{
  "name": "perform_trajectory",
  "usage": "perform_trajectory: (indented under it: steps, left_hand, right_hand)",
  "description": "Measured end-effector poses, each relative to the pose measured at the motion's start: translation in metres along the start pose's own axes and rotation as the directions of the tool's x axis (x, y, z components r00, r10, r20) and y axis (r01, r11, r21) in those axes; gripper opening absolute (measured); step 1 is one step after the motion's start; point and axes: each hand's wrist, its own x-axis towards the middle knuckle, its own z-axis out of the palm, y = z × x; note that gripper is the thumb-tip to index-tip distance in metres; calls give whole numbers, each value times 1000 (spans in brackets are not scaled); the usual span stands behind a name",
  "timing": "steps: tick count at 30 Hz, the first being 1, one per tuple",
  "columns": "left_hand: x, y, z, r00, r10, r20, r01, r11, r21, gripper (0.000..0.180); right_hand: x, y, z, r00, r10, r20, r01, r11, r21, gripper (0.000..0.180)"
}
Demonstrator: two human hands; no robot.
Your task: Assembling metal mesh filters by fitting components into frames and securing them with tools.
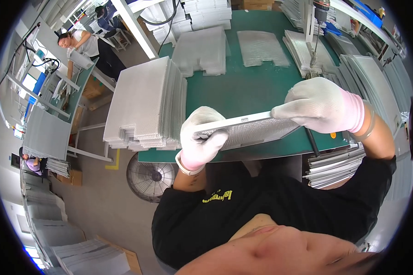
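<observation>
Between my two gloved hands, a thin mesh panel with a white frame strip [243, 120] is raised above the near edge of the green table. Its silvery mesh face [257, 134] tilts down toward me. My left hand [202, 137] grips the panel's left end, thumb below the strip and fingers behind it. At the strip's right end, my right hand [319, 105] is closed on the frame, its fingers bent over the edge. A tall stack of mesh sheets [140, 96] with notched edges stands to the left of my left hand.
On the green table [243, 87] lie more notched mesh sheets [199, 50], a mesh piece [261, 48] and a pile at right [307, 48]. A power screwdriver [321, 13] hangs above. A floor fan [153, 176] stands below left; frame strips [335, 167] sit low right. A co-worker [87, 46] stands far left.
</observation>
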Motion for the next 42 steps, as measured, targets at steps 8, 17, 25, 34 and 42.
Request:
perform_trajectory:
  steps: [8,17,25,34,42]
  left_hand:
    - [-10,-18,20,922,214,-322,-183,975,123,49]
    - [10,-35,25,805,338,-488,-215,932,291,60]
    - [2,-50,23,805,415,-423,-278,895,348,49]
    - [-3,-41,14,858,289,-425,-158,936,316,42]
    - [6,-32,2,903,249,-351,-285,957,-55,35]
  right_hand:
    - [10,5,13,997,-30,-68,40,989,145,34]
    - [15,15,19,991,-18,-130,29,996,80,50]
    - [22,21,16,997,50,-67,-41,991,130,51]
    - [25,21,14,997,42,-58,-33,987,158,49]
    - [24,24,15,997,-57,-57,64,989,136,50]
